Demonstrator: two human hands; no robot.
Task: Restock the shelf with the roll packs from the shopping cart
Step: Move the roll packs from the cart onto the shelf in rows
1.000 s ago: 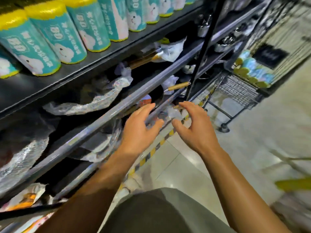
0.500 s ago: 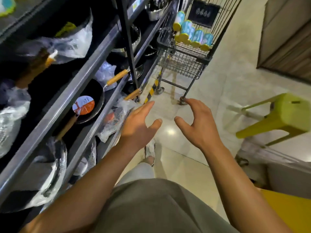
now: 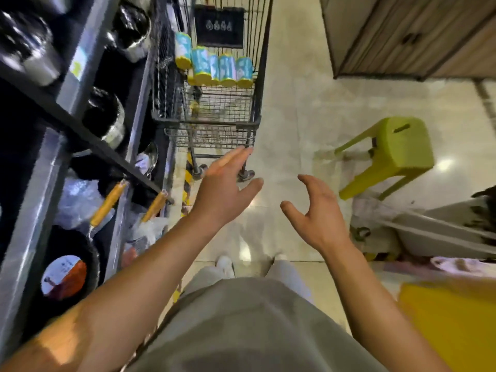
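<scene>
From the head view, both arms reach forward over the pale tiled floor [image 3: 295, 124]. The left hand [image 3: 224, 189] is spread wide with straight fingers, holding nothing, its fingertips seen against the near lower end of the shopping cart [image 3: 252, 122]. The right hand [image 3: 318, 213] is also empty, thumb out and fingers loosely bent, apart from the left hand and from everything else. The roll packs [image 3: 214, 66], teal with yellow ends, stand upright in a row inside the wire cart at its far end, well apart from both hands. The cart sits just beside the shelf [image 3: 35, 162] on the left, whose levels carry steel pots [image 3: 106, 116] and wrapped frying pans [image 3: 67, 275] with wooden handles. A green stool [image 3: 397, 149] stands on the floor to the right, near a wooden cabinet [image 3: 408, 36].
</scene>
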